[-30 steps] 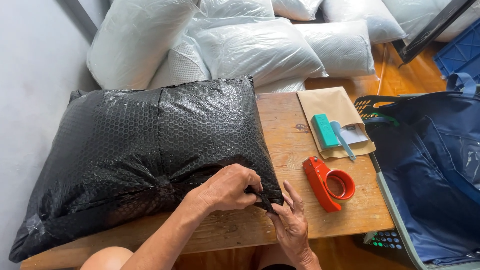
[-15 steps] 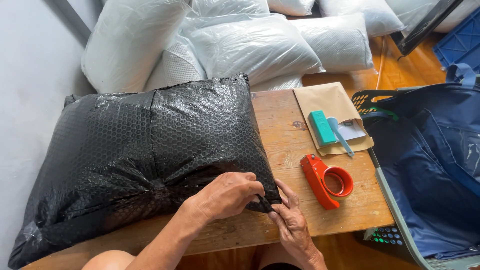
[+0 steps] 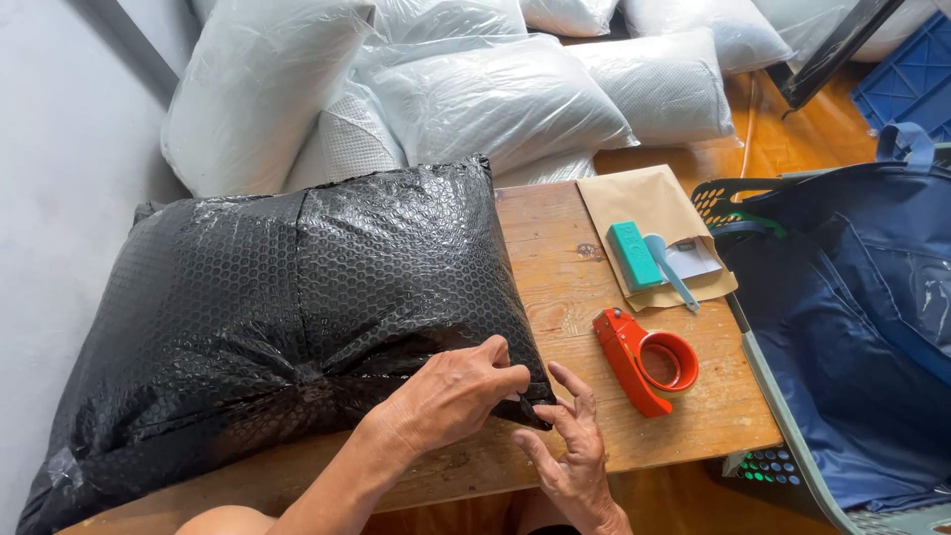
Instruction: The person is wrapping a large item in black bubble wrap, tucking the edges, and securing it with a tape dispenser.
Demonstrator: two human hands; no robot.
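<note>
A black bubble-wrap parcel covers the desk's left half. At its near-right corner the left hand pinches the wrap with closed fingers, and the right hand, fingers spread, touches the same corner. A red tape dispenser lies near the desk's right edge.

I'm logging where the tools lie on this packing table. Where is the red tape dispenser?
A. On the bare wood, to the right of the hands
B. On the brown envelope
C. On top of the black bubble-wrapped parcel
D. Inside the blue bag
A: the red tape dispenser lies flat on the wooden table, below the brown envelope and right of the right hand.
</note>
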